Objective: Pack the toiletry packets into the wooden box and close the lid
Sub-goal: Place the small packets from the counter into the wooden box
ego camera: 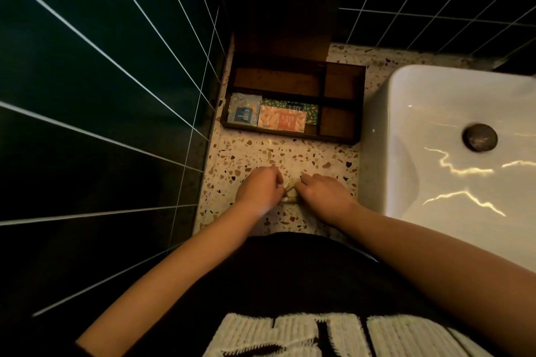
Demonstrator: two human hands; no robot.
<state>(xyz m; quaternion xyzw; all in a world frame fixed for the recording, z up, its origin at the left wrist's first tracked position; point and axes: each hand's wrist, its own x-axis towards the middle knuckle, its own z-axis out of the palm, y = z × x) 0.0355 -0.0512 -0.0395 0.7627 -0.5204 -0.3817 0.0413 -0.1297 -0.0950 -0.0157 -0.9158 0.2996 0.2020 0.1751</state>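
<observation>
A dark wooden box (342,140) with several compartments sits on the terrazzo counter, its lid (285,17) standing up against the tiled wall. In the front left compartment lie a blue packet (244,109), an orange packet (282,119) and a green packet (304,109) partly under the orange one. Nearer to me, my left hand (259,190) and my right hand (323,193) meet over a small pale item (289,193) on the counter. Both hands have fingers closed on it. I cannot tell what the item is.
A white sink basin (452,153) with a dark drain (479,137) fills the right side. Dark green tiled walls (101,81) close off the left and back. The terrazzo counter (290,153) is a narrow strip between wall and sink.
</observation>
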